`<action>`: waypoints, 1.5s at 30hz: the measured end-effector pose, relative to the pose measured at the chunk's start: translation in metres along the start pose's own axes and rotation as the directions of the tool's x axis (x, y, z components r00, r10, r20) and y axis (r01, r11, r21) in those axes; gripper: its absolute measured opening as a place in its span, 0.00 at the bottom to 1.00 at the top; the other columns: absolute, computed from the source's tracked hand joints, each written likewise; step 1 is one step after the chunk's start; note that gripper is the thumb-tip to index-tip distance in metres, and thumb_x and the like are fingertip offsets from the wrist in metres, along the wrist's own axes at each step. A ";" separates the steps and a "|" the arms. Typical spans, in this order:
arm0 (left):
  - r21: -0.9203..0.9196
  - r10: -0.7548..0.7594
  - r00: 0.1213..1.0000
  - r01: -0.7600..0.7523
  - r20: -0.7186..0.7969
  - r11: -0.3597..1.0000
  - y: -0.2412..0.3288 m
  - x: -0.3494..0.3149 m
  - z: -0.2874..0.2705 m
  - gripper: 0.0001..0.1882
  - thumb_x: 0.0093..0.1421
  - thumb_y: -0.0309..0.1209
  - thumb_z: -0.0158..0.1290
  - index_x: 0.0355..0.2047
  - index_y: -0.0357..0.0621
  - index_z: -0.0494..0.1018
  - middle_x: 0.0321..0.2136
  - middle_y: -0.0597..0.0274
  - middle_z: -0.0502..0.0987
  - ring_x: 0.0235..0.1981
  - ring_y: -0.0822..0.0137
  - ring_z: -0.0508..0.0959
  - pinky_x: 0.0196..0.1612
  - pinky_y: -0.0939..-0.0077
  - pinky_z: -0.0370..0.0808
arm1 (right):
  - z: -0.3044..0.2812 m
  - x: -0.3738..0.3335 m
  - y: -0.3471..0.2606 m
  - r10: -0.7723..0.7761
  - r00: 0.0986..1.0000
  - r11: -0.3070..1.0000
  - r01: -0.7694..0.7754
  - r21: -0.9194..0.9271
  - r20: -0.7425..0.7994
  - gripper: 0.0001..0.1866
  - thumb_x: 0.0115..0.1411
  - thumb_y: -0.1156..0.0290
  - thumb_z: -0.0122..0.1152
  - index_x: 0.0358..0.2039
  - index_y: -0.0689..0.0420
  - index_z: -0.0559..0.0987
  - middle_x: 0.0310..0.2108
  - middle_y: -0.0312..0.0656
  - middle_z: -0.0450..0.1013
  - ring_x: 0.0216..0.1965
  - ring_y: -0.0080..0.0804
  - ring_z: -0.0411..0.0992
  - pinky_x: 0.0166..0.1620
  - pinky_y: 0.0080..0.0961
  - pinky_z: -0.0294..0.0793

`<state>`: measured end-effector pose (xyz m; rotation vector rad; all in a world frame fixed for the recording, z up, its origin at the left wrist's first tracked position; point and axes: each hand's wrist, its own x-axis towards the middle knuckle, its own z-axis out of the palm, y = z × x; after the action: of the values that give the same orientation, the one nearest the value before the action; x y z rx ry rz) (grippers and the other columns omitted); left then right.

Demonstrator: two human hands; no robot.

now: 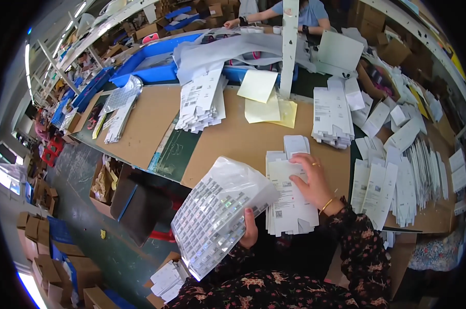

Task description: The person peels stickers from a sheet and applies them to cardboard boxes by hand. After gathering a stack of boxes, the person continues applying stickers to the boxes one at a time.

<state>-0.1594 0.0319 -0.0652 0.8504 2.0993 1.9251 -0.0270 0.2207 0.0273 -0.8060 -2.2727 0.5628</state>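
My left hand grips a sheet of small shiny labels in a clear plastic bag, thumb on top. The sheet tilts at the table's front edge, and the fingers under it are hidden. My right hand rests with fingers apart on a stack of flat white folded cartons, which carry small printing. It holds nothing that I can see. The bag's right corner reaches the left side of this stack.
Further white carton stacks stand farther back, and many cartons lie at the right. Yellowish paper sheets lie near a white post. Blue trays line the back. A dark stool stands left. Across the table, another person sits.
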 end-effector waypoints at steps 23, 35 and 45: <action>-0.233 -0.147 0.968 0.194 0.204 0.953 0.016 0.021 -0.029 0.23 0.75 0.36 0.46 0.62 0.32 0.68 0.61 0.50 0.71 0.60 0.59 0.71 0.66 0.64 0.64 | -0.079 -0.095 -0.032 0.553 0.781 0.799 -0.398 0.451 -0.291 0.23 0.67 0.75 0.61 0.61 0.68 0.73 0.55 0.42 0.76 0.51 0.24 0.74 0.56 0.24 0.73; -0.485 -0.122 0.962 0.229 0.243 0.844 0.072 0.037 -0.038 0.18 0.75 0.35 0.48 0.57 0.34 0.72 0.54 0.58 0.75 0.54 0.68 0.74 0.59 0.72 0.69 | -0.073 -0.079 -0.088 0.126 0.978 0.985 -0.103 0.139 -0.168 0.08 0.62 0.81 0.65 0.42 0.61 0.83 0.40 0.39 0.79 0.42 0.26 0.75 0.46 0.22 0.74; -0.450 0.004 0.981 0.084 0.191 0.889 0.096 0.031 -0.045 0.12 0.72 0.29 0.53 0.50 0.35 0.76 0.44 0.63 0.79 0.44 0.73 0.75 0.49 0.77 0.73 | -0.018 -0.039 -0.118 -0.334 0.938 0.940 0.339 0.045 -0.096 0.13 0.48 0.79 0.76 0.36 0.59 0.85 0.33 0.37 0.76 0.34 0.34 0.73 0.37 0.29 0.70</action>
<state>-0.1786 0.0097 0.0415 0.8322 1.4524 2.0952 -0.0376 0.1127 0.0900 -0.3880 -2.2345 0.4250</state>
